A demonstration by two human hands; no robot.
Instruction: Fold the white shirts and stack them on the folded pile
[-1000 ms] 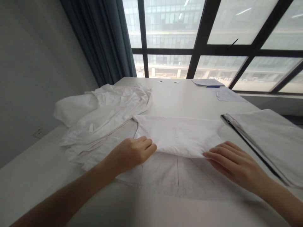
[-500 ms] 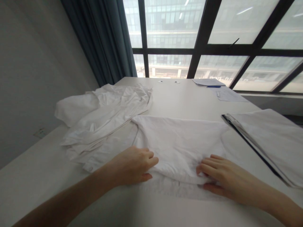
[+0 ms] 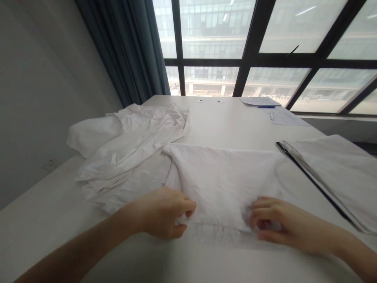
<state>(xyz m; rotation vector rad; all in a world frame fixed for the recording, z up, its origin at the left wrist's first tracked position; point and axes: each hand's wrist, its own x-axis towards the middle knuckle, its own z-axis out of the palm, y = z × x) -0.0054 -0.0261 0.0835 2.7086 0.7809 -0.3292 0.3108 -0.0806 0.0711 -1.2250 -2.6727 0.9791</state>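
Observation:
A white garment [image 3: 226, 181], folded into a broad flat shape, lies on the table in front of me. At its near left corner, the fingers and thumb of my left hand [image 3: 165, 212] are curled around a bit of the cloth. My right hand [image 3: 279, 222] grips the near right part, where a fold bunches up between fingers and thumb. Between the hands, the near hem is slightly raised over a lower layer. The exact garment type cannot be made out.
A loose heap of white garments [image 3: 138, 137] lies at the left. On the right is a white cloth stack [image 3: 338, 173] with a black-edged board [image 3: 315, 182] under it. Papers [image 3: 259, 101] and a blue pen [image 3: 266, 107] lie at the far right of the white table [image 3: 218, 122].
Both hands have closed further, and the near hem of the garment has shifted slightly between them. My right hand has moved a little to the right.

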